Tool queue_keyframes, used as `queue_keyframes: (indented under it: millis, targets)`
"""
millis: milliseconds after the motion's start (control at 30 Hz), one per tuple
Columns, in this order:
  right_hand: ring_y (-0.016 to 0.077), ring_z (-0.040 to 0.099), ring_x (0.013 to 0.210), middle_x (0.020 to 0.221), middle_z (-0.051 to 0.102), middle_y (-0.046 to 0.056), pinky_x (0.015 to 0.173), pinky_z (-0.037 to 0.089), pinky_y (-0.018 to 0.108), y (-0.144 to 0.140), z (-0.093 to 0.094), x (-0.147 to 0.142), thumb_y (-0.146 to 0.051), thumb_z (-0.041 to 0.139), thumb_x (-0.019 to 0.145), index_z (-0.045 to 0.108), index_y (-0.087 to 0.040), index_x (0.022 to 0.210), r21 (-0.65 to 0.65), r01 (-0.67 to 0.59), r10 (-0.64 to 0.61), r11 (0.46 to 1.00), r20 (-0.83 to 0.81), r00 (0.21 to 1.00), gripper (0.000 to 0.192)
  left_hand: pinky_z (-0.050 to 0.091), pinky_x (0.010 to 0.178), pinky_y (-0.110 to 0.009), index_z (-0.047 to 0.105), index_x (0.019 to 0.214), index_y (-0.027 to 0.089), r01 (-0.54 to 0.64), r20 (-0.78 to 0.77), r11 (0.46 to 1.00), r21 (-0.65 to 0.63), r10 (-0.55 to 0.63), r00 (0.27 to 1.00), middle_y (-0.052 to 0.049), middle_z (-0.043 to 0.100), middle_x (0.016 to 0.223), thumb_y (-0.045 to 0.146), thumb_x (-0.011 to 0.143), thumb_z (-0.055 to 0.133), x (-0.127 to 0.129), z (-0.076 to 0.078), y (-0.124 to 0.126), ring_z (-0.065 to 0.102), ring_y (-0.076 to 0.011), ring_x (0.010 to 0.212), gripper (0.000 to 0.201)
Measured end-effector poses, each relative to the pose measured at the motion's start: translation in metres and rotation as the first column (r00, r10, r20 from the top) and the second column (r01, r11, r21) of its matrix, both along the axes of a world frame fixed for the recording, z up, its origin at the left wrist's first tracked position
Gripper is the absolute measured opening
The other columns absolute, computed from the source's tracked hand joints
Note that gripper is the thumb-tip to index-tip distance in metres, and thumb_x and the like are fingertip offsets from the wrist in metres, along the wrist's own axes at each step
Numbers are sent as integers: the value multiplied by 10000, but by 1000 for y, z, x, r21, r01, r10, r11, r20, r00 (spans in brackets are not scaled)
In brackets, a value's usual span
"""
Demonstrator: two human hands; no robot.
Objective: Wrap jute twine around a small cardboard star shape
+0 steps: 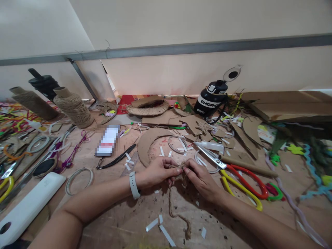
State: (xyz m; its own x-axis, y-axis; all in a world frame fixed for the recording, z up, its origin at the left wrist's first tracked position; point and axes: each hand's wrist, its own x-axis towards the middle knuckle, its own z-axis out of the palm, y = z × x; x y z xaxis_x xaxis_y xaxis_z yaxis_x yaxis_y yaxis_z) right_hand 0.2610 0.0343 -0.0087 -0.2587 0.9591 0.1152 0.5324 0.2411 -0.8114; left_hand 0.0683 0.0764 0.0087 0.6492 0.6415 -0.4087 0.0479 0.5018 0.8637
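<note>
Both hands meet low in the middle of the view, over the wooden table. My left hand is closed, thumb and fingers pinching a piece of braided jute twine. My right hand pinches the same twine from the other side, its fingertips close to my left thumb. A loose tail of the braid hangs from my left fingers and trails on the table toward me. The exact shape of the twine between the fingers is partly hidden. Just right of my right hand lie large scissors with red and yellow handles, blades apart.
Behind my hands lies a cardboard ring. A phone and twine spools are at left, near a white long object. A black bottle stands at the back. Cardboard scraps, paper strips and pipe cleaners are scattered around.
</note>
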Motion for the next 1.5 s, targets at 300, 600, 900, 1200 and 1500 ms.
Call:
queue_keyframes:
  millis: [300, 600, 900, 1200, 1500]
  targets:
    - [160, 453, 625, 664, 489, -13, 583, 381, 286, 0, -1, -1, -382, 409, 945, 443, -233, 713, -14, 12, -12, 1000, -15, 1000, 278, 367, 443, -190, 585, 794, 137, 24, -24, 999, 25, -24, 999, 48, 571, 492, 673, 509, 841, 1, 2, -1, 511, -72, 426, 658]
    - [162, 462, 646, 680, 477, -17, 601, 389, 285, 0, -4, -1, -389, 416, 934, 449, -233, 712, -50, 27, -29, 998, -50, 998, 274, 392, 451, -198, 589, 798, 132, 35, -41, 997, 63, -33, 999, 43, 572, 521, 694, 521, 822, -1, 2, 0, 521, -80, 448, 669]
    - [159, 469, 632, 661, 485, -15, 595, 393, 286, 1, -1, -1, -577, 390, 968, 442, -227, 687, -77, -4, -1, 997, -64, 998, 452, 415, 468, -206, 609, 812, 128, 70, -32, 996, 47, -69, 997, 47, 573, 542, 681, 508, 836, -1, 4, -1, 527, -79, 452, 671]
    - [154, 449, 597, 638, 463, -17, 560, 389, 283, 2, 2, -2, -648, 348, 972, 456, -229, 680, -29, -16, 16, 999, -20, 1000, 522, 419, 479, -199, 640, 899, 122, 123, -45, 977, 172, -116, 992, 32, 586, 613, 691, 632, 766, -3, -2, 0, 532, -77, 485, 641]
    - [155, 429, 587, 631, 428, -25, 558, 371, 285, 5, 3, 4, -606, 335, 991, 423, -238, 681, 1, -14, 14, 1000, 25, 1000, 489, 345, 495, -169, 628, 1159, 114, 216, -157, 890, 402, -165, 974, 47, 539, 623, 499, 754, 753, -19, 4, 14, 484, -77, 539, 573]
